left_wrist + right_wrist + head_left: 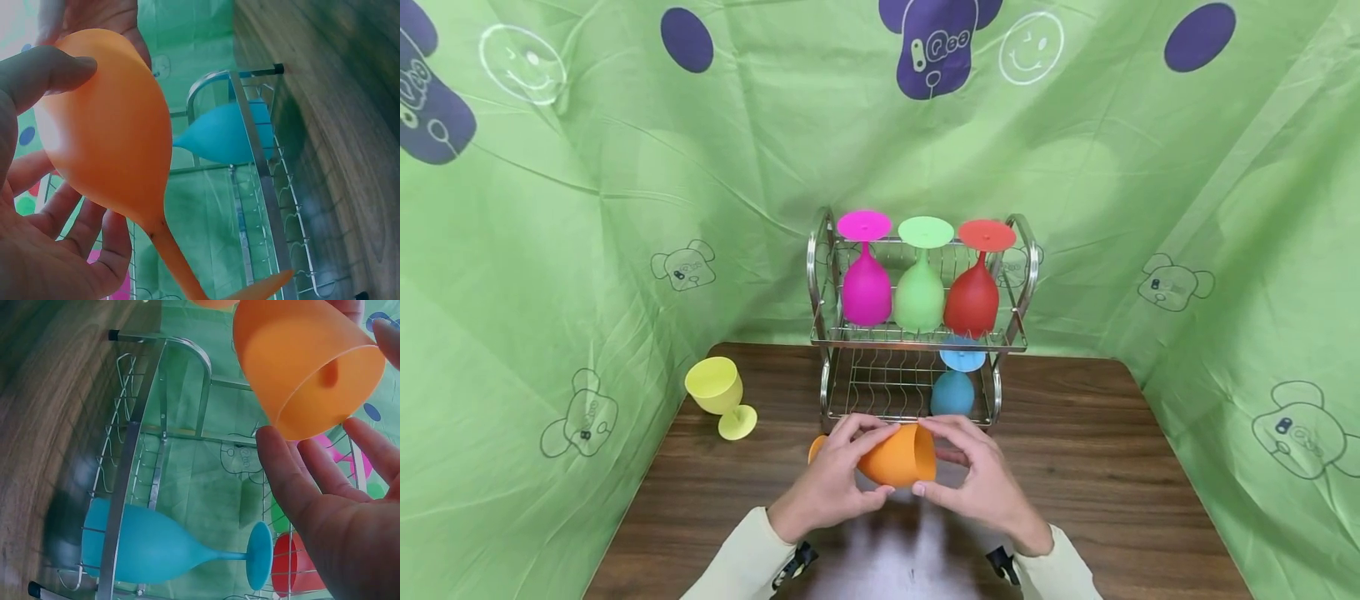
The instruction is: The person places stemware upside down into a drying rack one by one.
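Note:
An orange plastic goblet (889,458) lies on its side in the air before the rack, its mouth turned right. My left hand (831,479) holds its bowl, thumb on one side and fingers on the other. At the mouth, my right hand (985,483) has its thumb and fingertips around the rim. The left wrist view shows the stem and the tilted foot (262,287) of this goblet. Behind the hands, a blue goblet (952,393) stands upside down on the lower tier of the metal dish rack (917,343).
On the upper tier, a magenta goblet (867,292), a light green goblet (919,296) and a red goblet (972,300) stand upside down in a row. A yellow goblet (715,385) stands upright at the wooden table's (1075,442) left edge. Green cloth (760,167) surrounds the back and sides.

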### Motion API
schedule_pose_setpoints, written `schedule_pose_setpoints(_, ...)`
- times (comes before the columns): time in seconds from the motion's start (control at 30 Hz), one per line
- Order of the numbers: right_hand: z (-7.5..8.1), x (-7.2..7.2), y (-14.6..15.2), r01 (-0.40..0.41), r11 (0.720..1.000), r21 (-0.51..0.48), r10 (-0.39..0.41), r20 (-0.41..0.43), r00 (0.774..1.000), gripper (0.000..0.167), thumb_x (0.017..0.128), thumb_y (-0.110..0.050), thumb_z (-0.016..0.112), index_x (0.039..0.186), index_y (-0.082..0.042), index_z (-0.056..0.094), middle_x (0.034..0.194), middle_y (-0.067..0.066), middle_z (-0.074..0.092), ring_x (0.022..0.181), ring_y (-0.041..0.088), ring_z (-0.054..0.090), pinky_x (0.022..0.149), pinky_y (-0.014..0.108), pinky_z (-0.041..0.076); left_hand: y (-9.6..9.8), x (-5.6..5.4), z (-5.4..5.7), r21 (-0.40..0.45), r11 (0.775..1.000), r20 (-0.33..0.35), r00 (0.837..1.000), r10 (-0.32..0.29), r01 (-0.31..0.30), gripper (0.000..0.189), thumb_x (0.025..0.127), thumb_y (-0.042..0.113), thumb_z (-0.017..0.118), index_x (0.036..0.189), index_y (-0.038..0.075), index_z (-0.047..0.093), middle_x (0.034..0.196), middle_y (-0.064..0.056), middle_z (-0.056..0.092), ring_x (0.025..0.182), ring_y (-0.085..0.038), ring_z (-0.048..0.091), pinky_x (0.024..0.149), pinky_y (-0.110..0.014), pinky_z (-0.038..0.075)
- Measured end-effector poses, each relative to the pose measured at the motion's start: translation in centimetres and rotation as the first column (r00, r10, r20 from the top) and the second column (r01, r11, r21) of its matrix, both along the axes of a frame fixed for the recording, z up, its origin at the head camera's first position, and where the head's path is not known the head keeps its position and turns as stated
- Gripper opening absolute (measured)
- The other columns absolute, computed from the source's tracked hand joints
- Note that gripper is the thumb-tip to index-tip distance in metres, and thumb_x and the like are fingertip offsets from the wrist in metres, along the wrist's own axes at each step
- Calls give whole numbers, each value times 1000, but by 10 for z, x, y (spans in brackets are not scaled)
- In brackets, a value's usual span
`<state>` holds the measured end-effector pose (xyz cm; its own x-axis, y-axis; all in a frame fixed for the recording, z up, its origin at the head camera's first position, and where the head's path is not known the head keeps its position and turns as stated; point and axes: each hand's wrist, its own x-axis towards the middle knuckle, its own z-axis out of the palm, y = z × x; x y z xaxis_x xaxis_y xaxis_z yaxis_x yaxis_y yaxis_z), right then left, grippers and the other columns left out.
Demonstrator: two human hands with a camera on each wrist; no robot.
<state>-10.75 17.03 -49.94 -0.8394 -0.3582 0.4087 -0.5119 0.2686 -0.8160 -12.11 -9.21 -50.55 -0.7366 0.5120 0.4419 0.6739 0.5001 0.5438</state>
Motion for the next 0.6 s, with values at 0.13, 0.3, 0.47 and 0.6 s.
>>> schedule_pose_setpoints(0.13,-3,0,-1,11,1000,-7,-11,3,1000,72,80,-23,95,144,-16,64,139,9,62,122,35,66,93,44,65,1,0,0,-3,1000,-12,1000,-13,13,82,73,25,95,148,20,61,141,2,55,127,-14,52,100,-34,58)
schedule_pose_setpoints(0.3,-5,1,-2,21,1000,3,-21,20,1000,70,80,-24,94,143,-16,64,138,10,62,121,33,66,93,42,65,1,1,-2,-21,1000,-9,1000,-16,16,81,75,23,94,149,19,61,142,0,55,128,-13,51,101,-34,59)
schedule_pose_setpoints(0.47,-6,3,-2,37,999,12,-37,38,999,69,79,-25,95,141,-19,64,136,7,62,119,29,63,93,40,65,1,3,-3,-25,1000,-6,1000,-10,10,84,75,24,95,151,20,58,144,-3,55,131,-15,49,103,-38,58)
schedule_pose_setpoints(0.6,-7,2,-2,38,999,-18,-38,26,999,69,78,-22,96,139,-19,64,133,9,62,116,29,62,90,40,66,0,5,-4,9,1000,3,1000,11,-11,89,76,24,96,154,17,55,146,-1,54,134,-18,51,106,-39,57)
